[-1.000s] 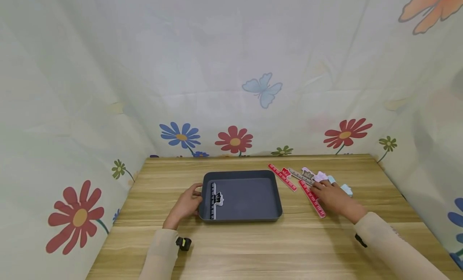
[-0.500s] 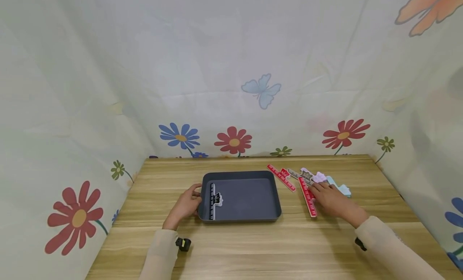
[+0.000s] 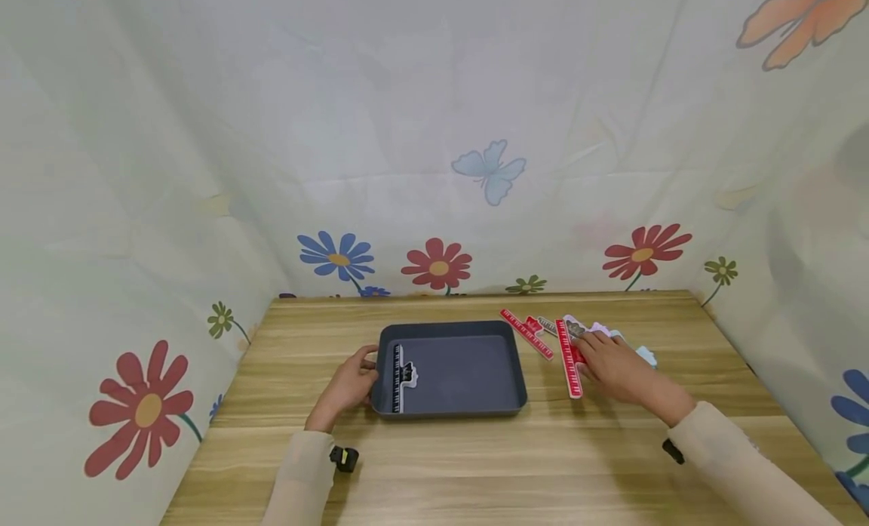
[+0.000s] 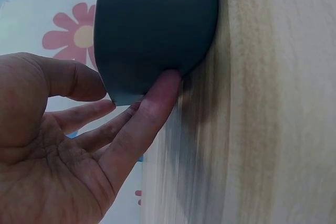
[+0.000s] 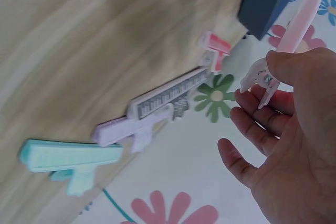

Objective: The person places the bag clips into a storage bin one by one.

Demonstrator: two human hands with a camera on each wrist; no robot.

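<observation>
My left hand point(image 3: 349, 382) rests its fingers against the left wall of a dark grey tray point(image 3: 468, 379); in the left wrist view, fairly straight fingertips point(image 4: 165, 87) touch the outer wall and rim. Inside the tray, along its left side, lies a black-and-white piano-key clip point(image 3: 398, 382). My right hand point(image 3: 614, 367) pinches a red piano-key clip point(image 3: 569, 364) between thumb and fingers. The right wrist view shows this clip's pinkish edge point(image 5: 298, 24), raised over the table to the right of the tray.
Another red clip point(image 3: 526, 333) lies just right of the tray. Near my right hand are a grey piano-key clip point(image 5: 168, 95), a lilac clip point(image 5: 118, 131) and a turquoise clip point(image 5: 73, 157). A flower-printed curtain point(image 3: 380, 171) stands behind the wooden table point(image 3: 462, 473).
My right hand has picked up the red clip and shifted it left, turning it more upright in the head view. The left hand and tray stay in place.
</observation>
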